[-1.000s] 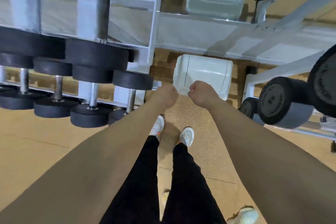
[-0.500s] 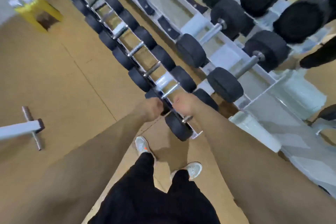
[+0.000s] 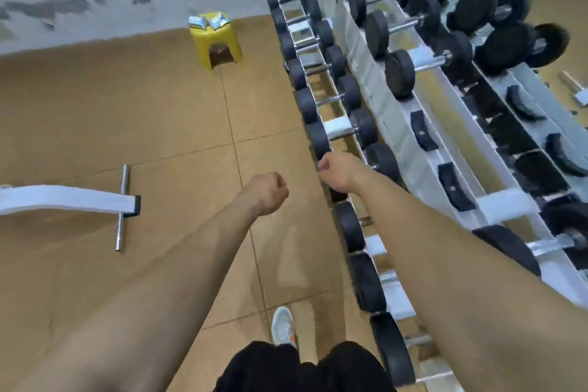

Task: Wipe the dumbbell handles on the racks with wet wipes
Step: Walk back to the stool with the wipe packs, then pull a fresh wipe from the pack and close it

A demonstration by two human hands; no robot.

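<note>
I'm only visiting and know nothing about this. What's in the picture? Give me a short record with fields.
Place: gym floor beside a long dumbbell rack
Left hand: curled into a fist, nothing visible in its grip
Right hand: also a fist, held in front of the rack's front-row dumbbells
Yellow stool: near the wall, silvery packets on top
White bench foot: on the floor, left side

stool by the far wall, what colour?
Yellow. The stool shows best in the head view, the only view here.
</note>
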